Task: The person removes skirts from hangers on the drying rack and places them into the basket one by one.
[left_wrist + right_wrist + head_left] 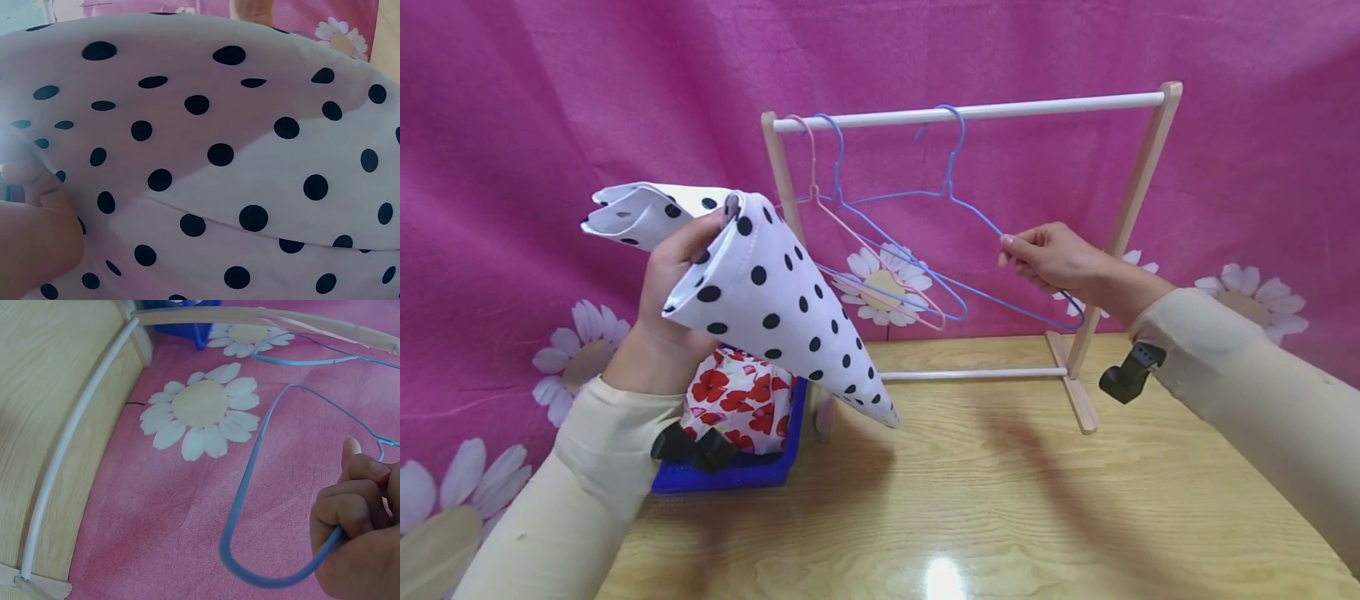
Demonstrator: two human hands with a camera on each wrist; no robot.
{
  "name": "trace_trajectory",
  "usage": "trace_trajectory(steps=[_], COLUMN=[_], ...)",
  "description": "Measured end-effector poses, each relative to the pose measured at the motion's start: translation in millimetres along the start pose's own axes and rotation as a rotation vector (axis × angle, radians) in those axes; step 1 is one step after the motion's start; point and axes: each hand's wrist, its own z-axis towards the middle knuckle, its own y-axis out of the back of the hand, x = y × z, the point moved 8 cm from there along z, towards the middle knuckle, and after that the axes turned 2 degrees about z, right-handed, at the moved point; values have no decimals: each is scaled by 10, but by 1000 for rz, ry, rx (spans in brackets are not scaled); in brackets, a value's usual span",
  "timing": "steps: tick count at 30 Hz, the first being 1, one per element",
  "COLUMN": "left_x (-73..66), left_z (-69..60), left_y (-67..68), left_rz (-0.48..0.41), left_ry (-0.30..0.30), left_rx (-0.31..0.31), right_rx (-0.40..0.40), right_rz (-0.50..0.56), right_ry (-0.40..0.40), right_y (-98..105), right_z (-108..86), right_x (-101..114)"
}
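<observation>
A white cloth with black polka dots (805, 308) hangs from my left hand (662, 308), which grips it by a folded upper part. The cloth tapers down to the right and fills most of the left wrist view. My right hand (1052, 258) pinches the sloping right shoulder of a blue hanger (973, 208), whose hook is still over the rack's white rail (1045, 107). In the right wrist view the curled fingers (344, 506) surround the hanger's wire (240, 506). What garment the cloth is cannot be told.
A pink hanger (813, 158) and another blue hanger (839, 158) hang at the rail's left end. Below the left hand, a blue basket (760, 477) holds a red-flowered white cloth (737, 396). The rack's wooden right post (1138, 183) stands beside the right hand. A pink flowered curtain (625, 83) hangs behind.
</observation>
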Motion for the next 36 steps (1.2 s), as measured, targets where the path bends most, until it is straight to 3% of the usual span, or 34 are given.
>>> trace_trajectory(steps=[5, 11, 14, 17, 22, 24, 29, 36], left_x=[-125, -264, -344, -450, -598, -637, -744, -872], left_z=[22, 42, 51, 66, 119, 140, 183, 278], left_y=[8, -28, -29, -25, -13, 11, 84, 214], left_rz=[15, -74, -87, -39, -70, -104, -37, -66], left_ry=[-24, -49, -82, -150, -196, -182, -223, -272], left_rx=[-30, 18, 17, 20, 115, 146, 128, 102], right_rx=[-3, -3, -7, -6, -4, -1, 1, 3], right_rz=[2, 15, 16, 17, 20, 20, 20, 13], right_ry=[-1, -1, 2, 10, 16, 19, 16, 12], right_y=[-5, -36, -49, -64, -73, -75, -77, -88], right_z=[17, 33, 42, 51, 62, 65, 74, 86], right_x=[9, 11, 15, 25, 33, 37, 41, 53])
